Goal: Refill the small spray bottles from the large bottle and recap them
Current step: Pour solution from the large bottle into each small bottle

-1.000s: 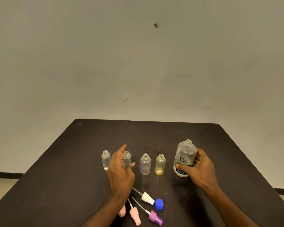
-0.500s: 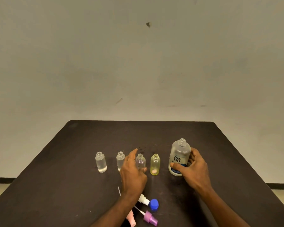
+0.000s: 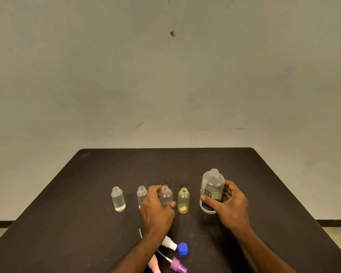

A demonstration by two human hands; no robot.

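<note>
All caps off. Left hand (image 3: 157, 208) grasping third small bottle (image 3: 166, 196), table centre; right hand (image 3: 227, 206) gripping large bottle (image 3: 212, 191) at 3 o'clock. Filling seemingly unfinished; recapping pending, spray caps (image 3: 177, 266) at 6 o'clock.

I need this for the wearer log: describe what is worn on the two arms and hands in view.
Nothing is worn that the picture shows. The left hand and right hand are bare, with no gloves, rings, watch or bands visible. Both forearms are bare to the bottom edge of the frame; no sleeves come into view.
</note>
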